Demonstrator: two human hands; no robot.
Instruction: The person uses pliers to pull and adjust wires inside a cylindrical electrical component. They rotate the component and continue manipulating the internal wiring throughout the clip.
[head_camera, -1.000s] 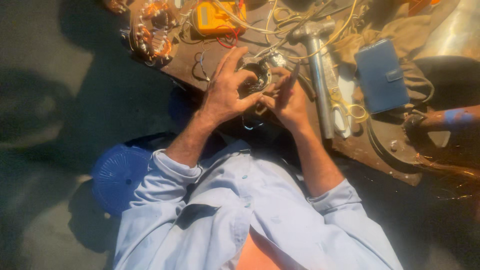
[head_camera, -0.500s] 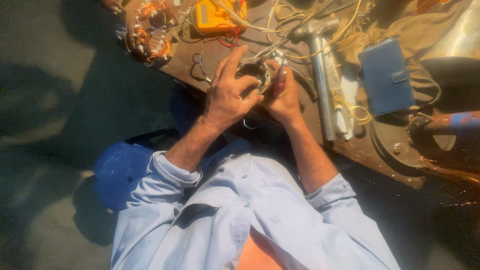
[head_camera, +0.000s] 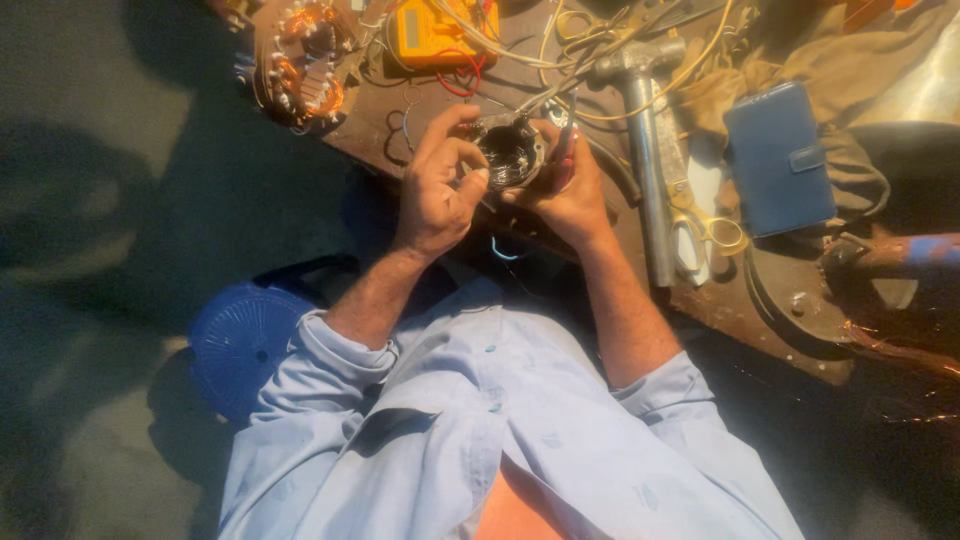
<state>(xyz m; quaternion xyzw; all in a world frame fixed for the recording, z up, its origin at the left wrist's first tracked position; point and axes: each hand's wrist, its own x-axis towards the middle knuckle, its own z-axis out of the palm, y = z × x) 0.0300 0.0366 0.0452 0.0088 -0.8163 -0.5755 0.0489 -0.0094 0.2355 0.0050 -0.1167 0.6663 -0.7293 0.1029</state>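
Both my hands are raised over the near edge of a brown workbench (head_camera: 720, 300). They hold a small round dark motor part (head_camera: 510, 152) with a shiny wound centre. My left hand (head_camera: 438, 190) pinches its left rim with thumb and fingers. My right hand (head_camera: 572, 192) cups it from the right and below. A thin red-handled tool (head_camera: 566, 150) lies along my right fingers against the part. My light blue shirt sleeves are rolled up to the forearms.
On the bench lie a copper-wound stator (head_camera: 305, 65), a yellow meter (head_camera: 440, 30) with tangled leads, a metal hammer (head_camera: 645, 150), yellow-handled scissors (head_camera: 700, 220) and a dark blue folding case (head_camera: 780, 155). A blue stool (head_camera: 245, 340) stands by my left elbow.
My left fingers have shifted around the rim of the round part. Both hands stay at the same spot over the bench edge.
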